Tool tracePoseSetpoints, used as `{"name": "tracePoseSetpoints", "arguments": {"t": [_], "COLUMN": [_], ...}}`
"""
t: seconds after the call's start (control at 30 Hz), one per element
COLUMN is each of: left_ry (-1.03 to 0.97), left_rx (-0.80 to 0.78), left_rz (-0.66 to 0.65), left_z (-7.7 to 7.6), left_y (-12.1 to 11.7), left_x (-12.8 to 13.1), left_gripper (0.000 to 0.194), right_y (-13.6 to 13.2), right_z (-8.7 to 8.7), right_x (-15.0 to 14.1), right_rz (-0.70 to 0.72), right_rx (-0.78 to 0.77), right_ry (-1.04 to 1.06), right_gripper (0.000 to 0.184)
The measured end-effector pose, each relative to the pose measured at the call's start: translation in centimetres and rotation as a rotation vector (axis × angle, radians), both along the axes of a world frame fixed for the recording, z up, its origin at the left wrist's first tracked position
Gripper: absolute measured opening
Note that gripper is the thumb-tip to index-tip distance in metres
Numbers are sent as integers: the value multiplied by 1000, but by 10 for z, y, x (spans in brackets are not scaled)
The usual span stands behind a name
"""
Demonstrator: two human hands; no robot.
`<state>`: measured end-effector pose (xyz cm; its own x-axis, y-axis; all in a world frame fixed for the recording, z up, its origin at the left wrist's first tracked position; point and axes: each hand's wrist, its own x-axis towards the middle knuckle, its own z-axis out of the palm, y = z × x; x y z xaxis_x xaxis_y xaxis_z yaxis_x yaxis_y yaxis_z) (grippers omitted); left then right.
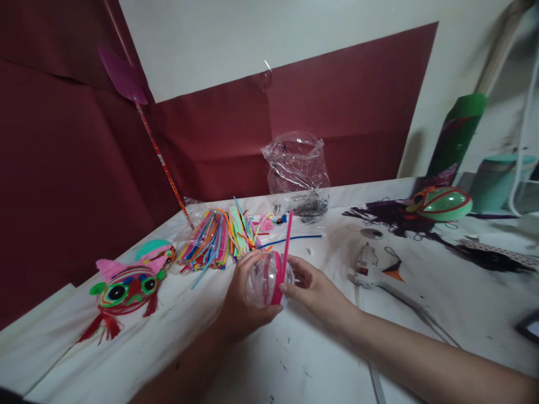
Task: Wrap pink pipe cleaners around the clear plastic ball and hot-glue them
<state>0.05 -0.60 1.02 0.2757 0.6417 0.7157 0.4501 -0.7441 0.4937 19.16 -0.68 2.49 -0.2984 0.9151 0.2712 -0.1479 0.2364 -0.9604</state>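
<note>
My left hand is wrapped round a clear plastic ball above the middle of the white table. A pink pipe cleaner runs along the ball's side, its free end pointing up. Thumb and fingers of my right hand pinch this strip against the ball's right side. Another pink band circles the ball beside it. Just behind my hands lies a spread of many-coloured pipe cleaners, partly in clear plastic, with a single blue pipe cleaner to the right.
A decorated lion-face ball with red tassels sits at left. To the right are a white hot glue gun with its cable, a green ball ornament and dark purple tassels. A clear plastic bag stands at the back.
</note>
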Motion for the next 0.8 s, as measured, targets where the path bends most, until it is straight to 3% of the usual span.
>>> {"name": "tracePoseSetpoints", "arguments": {"t": [0.17, 0.33, 0.6, 0.8], "left_ry": [-22, -70, 50, 40], "left_rx": [-101, -8, 125, 102], "left_rz": [49, 33, 82, 80], "left_z": [0, -3, 1, 0], "left_y": [-1, -1, -5, -6], "left_x": [3, 8, 11, 11], "left_gripper": [80, 70, 78, 74], "right_y": [1, 1, -1, 1], "right_z": [-5, -6, -2, -7], "right_x": [-1, -2, -1, 1], "right_rz": [-79, -102, -109, -96], "right_rx": [2, -42, -38, -2], "right_ry": [-31, -57, -66, -80], "right_gripper": [53, 50, 45, 49]}}
